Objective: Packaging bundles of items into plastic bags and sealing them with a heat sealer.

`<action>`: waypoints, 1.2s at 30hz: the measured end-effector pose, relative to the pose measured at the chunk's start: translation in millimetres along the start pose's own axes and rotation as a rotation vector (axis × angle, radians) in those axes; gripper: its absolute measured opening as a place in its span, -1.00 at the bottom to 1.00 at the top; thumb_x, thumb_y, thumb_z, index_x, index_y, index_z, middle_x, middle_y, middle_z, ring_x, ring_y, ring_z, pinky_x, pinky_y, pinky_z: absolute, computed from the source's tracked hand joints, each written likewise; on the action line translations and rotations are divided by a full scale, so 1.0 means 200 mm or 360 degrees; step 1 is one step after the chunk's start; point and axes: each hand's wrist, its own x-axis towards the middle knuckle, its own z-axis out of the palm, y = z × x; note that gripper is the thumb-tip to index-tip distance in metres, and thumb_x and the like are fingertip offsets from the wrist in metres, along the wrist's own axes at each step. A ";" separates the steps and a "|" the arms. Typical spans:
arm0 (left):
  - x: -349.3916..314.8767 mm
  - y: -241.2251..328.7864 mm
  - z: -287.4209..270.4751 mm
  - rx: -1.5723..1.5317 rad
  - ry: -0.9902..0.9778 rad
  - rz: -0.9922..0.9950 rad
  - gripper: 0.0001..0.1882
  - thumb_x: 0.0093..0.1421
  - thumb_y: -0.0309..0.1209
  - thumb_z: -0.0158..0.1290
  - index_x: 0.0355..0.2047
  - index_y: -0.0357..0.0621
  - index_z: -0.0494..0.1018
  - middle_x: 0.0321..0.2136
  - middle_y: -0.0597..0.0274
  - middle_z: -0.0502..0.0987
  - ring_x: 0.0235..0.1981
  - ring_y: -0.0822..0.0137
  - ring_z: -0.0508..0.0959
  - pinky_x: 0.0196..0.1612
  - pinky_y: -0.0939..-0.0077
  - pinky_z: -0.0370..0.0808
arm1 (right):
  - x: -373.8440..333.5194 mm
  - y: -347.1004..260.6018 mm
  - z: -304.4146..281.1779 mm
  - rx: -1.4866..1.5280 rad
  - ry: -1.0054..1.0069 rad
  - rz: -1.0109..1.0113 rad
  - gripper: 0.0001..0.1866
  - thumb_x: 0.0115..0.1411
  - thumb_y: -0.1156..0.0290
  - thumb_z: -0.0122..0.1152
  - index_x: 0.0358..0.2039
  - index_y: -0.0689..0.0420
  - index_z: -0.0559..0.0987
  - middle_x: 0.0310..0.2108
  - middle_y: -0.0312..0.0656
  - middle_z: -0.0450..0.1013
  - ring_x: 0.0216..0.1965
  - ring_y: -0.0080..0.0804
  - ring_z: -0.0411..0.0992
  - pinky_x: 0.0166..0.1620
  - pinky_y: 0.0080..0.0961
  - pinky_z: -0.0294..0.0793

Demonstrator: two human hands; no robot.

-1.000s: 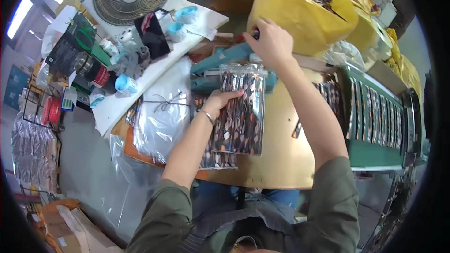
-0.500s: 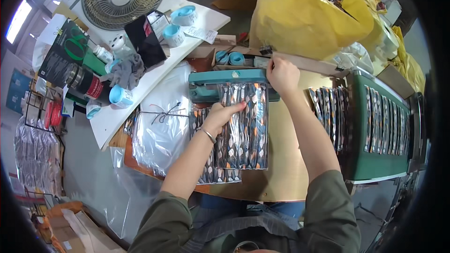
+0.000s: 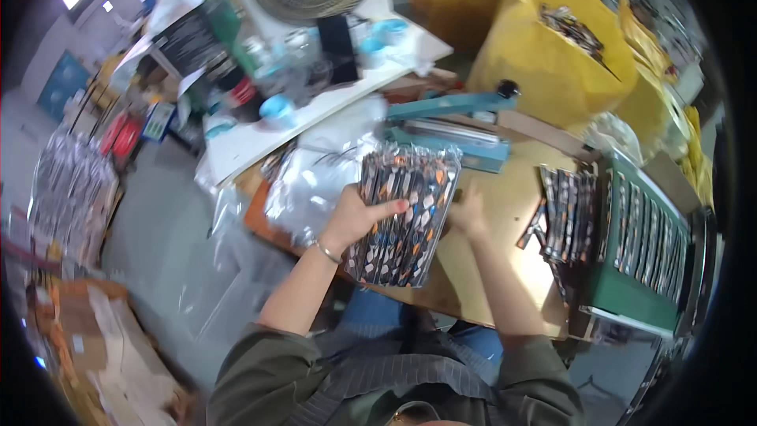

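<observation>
The packet has swung toward the table's front edge, left hand pinching its left side, right hand too blurred to tell: likely light, slippery, best cradled beneath.

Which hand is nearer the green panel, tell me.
Right: the right hand is left of the green panel; the left hand, gripping the pack, is farther left.
</observation>
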 end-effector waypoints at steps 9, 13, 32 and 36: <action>-0.98 -0.10 -0.52 -0.0008 0.1048 0.0043 -0.74 0.00 -0.38 0.26 -0.32 -0.26 0.54 -0.41 0.28 0.61 -0.41 0.53 0.55 -0.28 0.58 0.46 | -0.32 -0.61 -0.03 0.1211 -0.0944 0.0703 -0.55 0.01 0.39 0.20 -0.07 0.32 0.43 -0.25 -0.12 0.49 -0.29 -0.33 0.48 -0.22 -0.50 0.50; -1.08 -0.15 -0.45 -0.0288 0.1023 -0.0308 -0.70 0.06 -0.21 0.21 -0.44 -0.24 0.53 -0.69 0.42 0.45 -0.67 0.54 0.39 -0.60 0.60 0.30 | -0.69 -0.70 -0.02 0.1512 -0.1347 0.0643 -0.40 -0.09 0.37 0.20 0.00 0.32 0.37 -0.22 -0.09 0.48 -0.24 -0.25 0.48 -0.14 -0.40 0.49; -1.88 -0.76 -1.09 -0.0545 0.2415 -0.0125 -0.78 0.16 -0.30 0.08 -0.58 -0.09 0.39 -0.70 0.47 0.28 -0.70 0.62 0.21 -0.65 0.66 0.10 | -1.03 -1.23 1.37 -0.1369 -0.2156 -0.1661 -0.30 -0.07 0.27 0.33 0.13 -0.03 0.31 -0.11 -0.06 0.43 -0.02 -0.13 0.40 0.04 -0.26 0.35; -1.85 -0.60 -0.97 -0.0925 0.2451 -0.0062 -0.76 0.12 -0.36 0.13 -0.63 -0.07 0.36 -0.69 0.49 0.29 -0.69 0.63 0.22 -0.65 0.67 0.09 | -0.96 -1.10 1.28 -0.1759 -0.1873 -0.1757 -0.29 -0.04 0.27 0.27 0.17 -0.04 0.27 0.10 -0.16 0.30 0.11 -0.29 0.30 0.11 -0.34 0.30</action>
